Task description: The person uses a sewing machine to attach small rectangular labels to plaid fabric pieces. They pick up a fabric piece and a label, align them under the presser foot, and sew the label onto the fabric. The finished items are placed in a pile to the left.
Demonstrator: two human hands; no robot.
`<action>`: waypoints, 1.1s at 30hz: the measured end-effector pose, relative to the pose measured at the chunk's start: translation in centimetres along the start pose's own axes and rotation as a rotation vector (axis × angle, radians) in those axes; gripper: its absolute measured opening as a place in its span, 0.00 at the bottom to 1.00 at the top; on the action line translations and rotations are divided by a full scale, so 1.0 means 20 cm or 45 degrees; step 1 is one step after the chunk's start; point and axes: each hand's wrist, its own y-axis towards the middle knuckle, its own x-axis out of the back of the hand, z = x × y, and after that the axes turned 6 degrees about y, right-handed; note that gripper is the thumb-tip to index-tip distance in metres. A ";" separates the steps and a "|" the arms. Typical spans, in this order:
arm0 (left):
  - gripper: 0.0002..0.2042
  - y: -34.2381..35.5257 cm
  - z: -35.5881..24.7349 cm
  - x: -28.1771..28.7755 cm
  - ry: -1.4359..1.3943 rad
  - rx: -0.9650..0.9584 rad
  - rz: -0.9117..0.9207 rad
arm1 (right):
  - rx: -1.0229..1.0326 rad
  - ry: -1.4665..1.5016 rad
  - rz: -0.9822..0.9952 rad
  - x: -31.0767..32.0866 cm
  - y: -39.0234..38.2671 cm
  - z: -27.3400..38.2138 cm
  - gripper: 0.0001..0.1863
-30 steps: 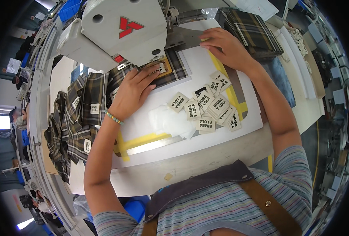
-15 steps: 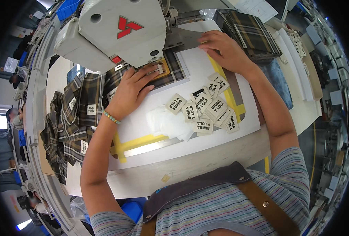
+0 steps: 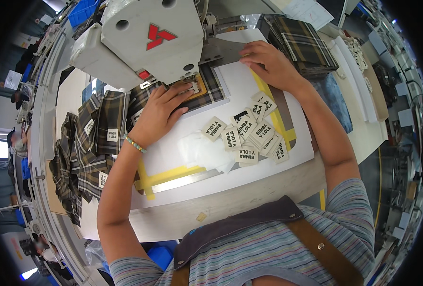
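My left hand (image 3: 160, 113) lies flat, fingers stretched out, on a plaid fabric piece (image 3: 212, 85) under the head of a white sewing machine (image 3: 149, 35). Its fingertips reach the orange frame (image 3: 201, 86) below the needle area, which the machine head partly hides. Beyond the white work sheet's yellow tape, my right hand (image 3: 272, 66) rests with loosely bent fingers near a grey metal plate (image 3: 225, 49); nothing shows in its grasp. Between my forearms, loose cream fabric labels (image 3: 263, 129) with dark print lie in an overlapping heap on the white sheet (image 3: 183, 188).
Plaid pieces with labels on them (image 3: 90, 143) hang in a crumpled pile at the left. A neat stack of folded plaid pieces (image 3: 304, 45) stands at the back right. Yellow tape (image 3: 178, 176) borders the sheet. Other people sit farther off at the left.
The whole view has shifted slightly. Both hands keep their places, and the label heap lies as before.
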 end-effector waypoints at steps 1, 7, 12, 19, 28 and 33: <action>0.25 0.00 0.00 0.00 0.003 -0.009 -0.005 | 0.002 0.000 0.004 0.00 0.00 0.00 0.13; 0.24 0.03 -0.01 0.02 0.013 0.102 0.093 | 0.023 0.001 -0.035 -0.02 -0.01 0.00 0.11; 0.23 0.03 0.03 -0.01 0.048 0.047 -0.020 | -0.002 0.044 -0.005 -0.01 -0.04 0.04 0.12; 0.23 0.00 -0.03 0.05 0.003 0.371 0.201 | 0.046 0.069 -0.046 0.00 -0.07 0.06 0.11; 0.16 -0.23 0.00 0.15 -0.056 0.386 -0.207 | 0.062 0.099 0.268 -0.09 0.06 0.32 0.16; 0.18 -0.20 -0.01 0.11 -0.112 0.486 -0.169 | 0.075 -0.120 0.444 -0.13 0.12 0.37 0.18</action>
